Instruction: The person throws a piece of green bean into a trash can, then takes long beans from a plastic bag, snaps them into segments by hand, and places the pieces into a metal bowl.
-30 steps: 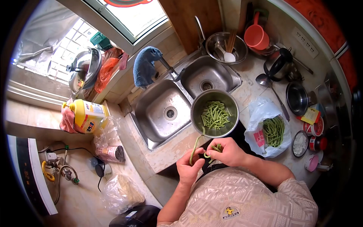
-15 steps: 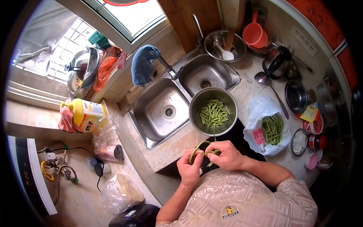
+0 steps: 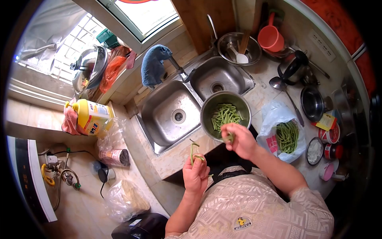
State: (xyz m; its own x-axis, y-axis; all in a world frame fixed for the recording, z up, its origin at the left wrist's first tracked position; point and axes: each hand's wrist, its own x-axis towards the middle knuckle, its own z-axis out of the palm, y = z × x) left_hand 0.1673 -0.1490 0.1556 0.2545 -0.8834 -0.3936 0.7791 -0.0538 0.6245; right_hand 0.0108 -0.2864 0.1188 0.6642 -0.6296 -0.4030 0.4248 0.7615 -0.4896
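My left hand [image 3: 195, 174] pinches a long green bean [image 3: 192, 149], whose bent end sticks up over the counter edge. My right hand [image 3: 241, 141] is over the near rim of a metal pot [image 3: 205, 115], its fingers closed around short green bean pieces [image 3: 229, 138], slightly blurred. Inside the pot lies a heap of cut bean pieces [image 3: 225, 115]. To the right of the pot, a white plastic bag [image 3: 269, 124] stands open with long whole beans [image 3: 287, 136] in it.
A double sink [image 3: 159, 119] adjoins the pot, with a blue cloth [image 3: 154, 65] on its faucet. A steel bowl [image 3: 223, 40] with utensils stands behind. On the right are a ladle [image 3: 277, 83], a black bowl [image 3: 312, 103] and jars. A yellow jug [image 3: 92, 115] stands left.
My hands have moved apart. The right one has gone up to the pot's rim with bean pieces, while the left has dropped slightly, still holding the long bean.
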